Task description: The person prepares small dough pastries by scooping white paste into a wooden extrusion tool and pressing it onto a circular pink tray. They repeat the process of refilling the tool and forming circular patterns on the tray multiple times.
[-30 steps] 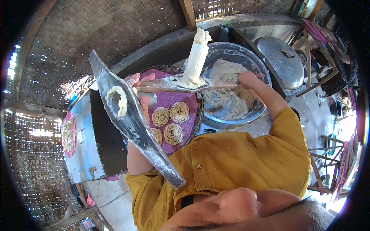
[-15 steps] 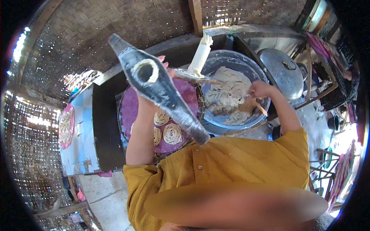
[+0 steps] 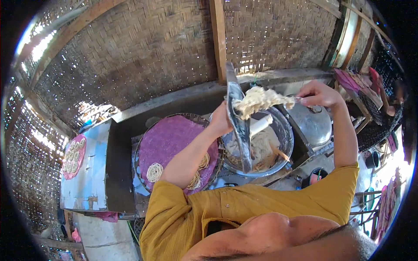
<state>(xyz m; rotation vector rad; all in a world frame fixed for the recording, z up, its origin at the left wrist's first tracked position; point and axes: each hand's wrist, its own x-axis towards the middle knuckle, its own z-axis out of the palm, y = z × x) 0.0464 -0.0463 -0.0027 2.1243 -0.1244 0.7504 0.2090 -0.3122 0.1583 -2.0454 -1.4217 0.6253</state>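
Taking the basin (image 3: 289,145) as the dial's centre, the left hand (image 3: 221,119) sits at ten o'clock, fingers wrapped round the dark wooden board (image 3: 238,126) and partly hidden by it. The board is tipped nearly on edge, presumably so that its hole faces the dough (image 3: 261,101). The right hand (image 3: 320,94), between one and two o'clock, has thumb and fingers pinched together on what looks like a thin utensil (image 3: 298,100); the ragged dough stretches from there to the board, meeting it or nearly so (whether any has entered the hole, I cannot tell).

A white cylinder (image 3: 260,125) juts past the board toward two o'clock; what supports it is hidden. All this hangs above the basin, likely so that drips land on the dough inside, where a wooden stick (image 3: 280,153) leans toward four o'clock. At nine o'clock, a woven tray (image 3: 136,163) bears purple cloth (image 3: 174,137) and noodle nests (image 3: 154,172), spaced seemingly to avoid sticking. The lidded metal pot (image 3: 311,126) stands at two o'clock, just beside the basin.
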